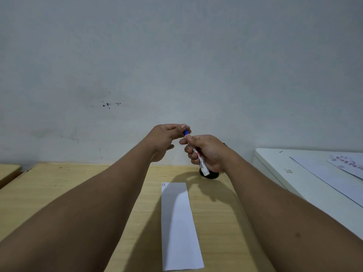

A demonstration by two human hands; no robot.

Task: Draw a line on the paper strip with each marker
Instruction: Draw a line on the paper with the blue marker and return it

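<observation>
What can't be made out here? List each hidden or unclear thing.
Head view:
- Blue marker: cap on or off, hidden by the left hand grip; label partly covered by the right hand.
- Black object: mostly behind the right hand.
- Paper strip: corner marks too small.
- Papers: cut off, print blurred.

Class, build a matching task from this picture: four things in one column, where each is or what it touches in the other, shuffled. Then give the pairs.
Things:
1. white marker with blue cap
2. long white paper strip
3. left hand
4. round black object

Places:
A. flat on the wooden table
B. fingers on the blue cap
C. in the right hand grip
D. on the table beneath the right hand

Pairs: 1-C, 2-A, 3-B, 4-D
</observation>
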